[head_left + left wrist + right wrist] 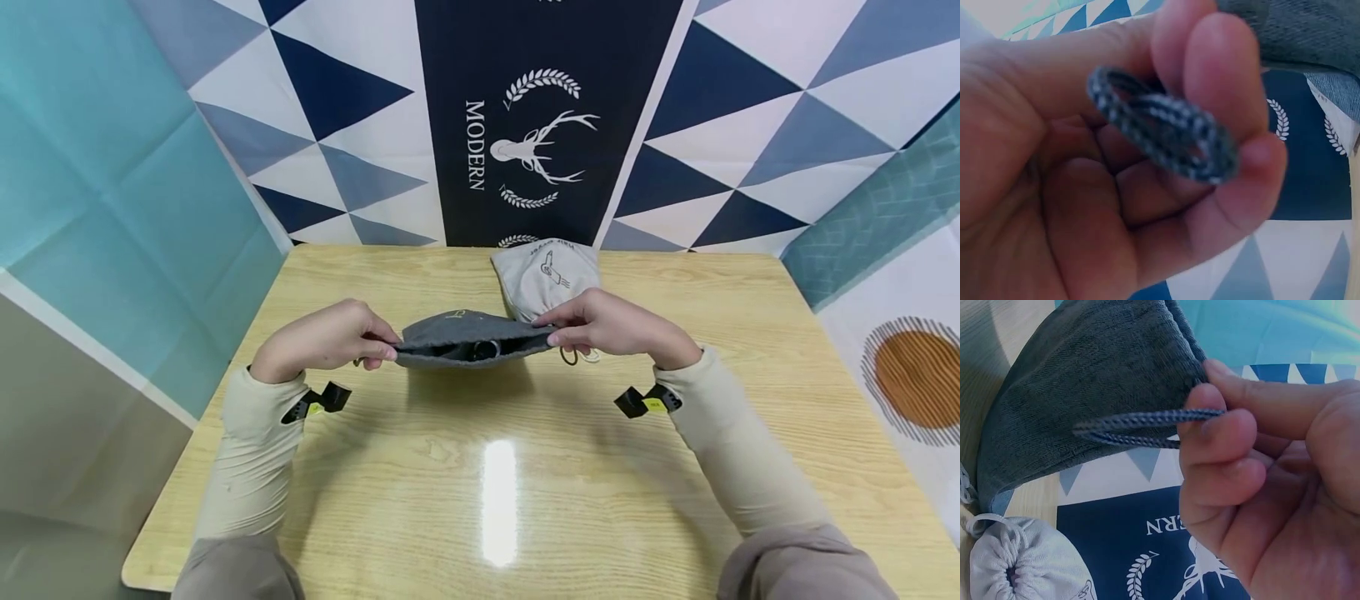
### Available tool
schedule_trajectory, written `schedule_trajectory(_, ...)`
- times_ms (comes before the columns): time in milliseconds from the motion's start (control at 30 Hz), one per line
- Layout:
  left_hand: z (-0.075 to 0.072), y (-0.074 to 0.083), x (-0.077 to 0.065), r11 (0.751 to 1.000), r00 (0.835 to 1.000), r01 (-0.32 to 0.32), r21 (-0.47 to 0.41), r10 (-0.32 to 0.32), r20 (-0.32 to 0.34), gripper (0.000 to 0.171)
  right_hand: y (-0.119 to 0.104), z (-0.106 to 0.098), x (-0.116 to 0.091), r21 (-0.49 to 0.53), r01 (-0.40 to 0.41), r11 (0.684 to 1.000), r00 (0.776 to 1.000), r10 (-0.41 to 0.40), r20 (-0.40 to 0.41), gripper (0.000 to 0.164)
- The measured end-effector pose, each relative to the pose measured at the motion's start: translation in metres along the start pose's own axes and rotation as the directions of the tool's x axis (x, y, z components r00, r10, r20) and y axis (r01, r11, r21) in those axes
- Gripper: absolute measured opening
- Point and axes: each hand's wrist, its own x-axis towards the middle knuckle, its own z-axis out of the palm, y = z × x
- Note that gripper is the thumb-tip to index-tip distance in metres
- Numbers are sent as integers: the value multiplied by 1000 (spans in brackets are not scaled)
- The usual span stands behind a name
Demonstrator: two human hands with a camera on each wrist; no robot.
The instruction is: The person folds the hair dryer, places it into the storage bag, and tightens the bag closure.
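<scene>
A dark grey drawstring bag (468, 329) is held up over the table, its mouth parted toward the head camera. Something dark with a round, ring-like end (486, 349) shows inside; its kind is unclear. My left hand (327, 337) pinches the left corner of the mouth, and a loop of braided cord (1160, 128) hangs by its fingers in the left wrist view. With thumb and fingers, my right hand (617, 323) pinches the right corner. Another cord loop (1141, 419) sticks out beside those fingers in the right wrist view.
Behind the right hand lies a light grey drawstring bag (551, 271) with a printed hair dryer picture, its gathered mouth toward me. Both rest on or over a wooden table (420, 500). A patterned cloth wall (360, 125) stands along the back edge, a teal one (112, 167) at left.
</scene>
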Motion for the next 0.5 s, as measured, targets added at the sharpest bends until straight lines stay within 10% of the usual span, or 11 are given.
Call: schedule_trajectory(500,-4,-10,-11,1000,1000,5,18,-5,-17,18,9,-7,-21,-100,-60,993,997,54,-63,14)
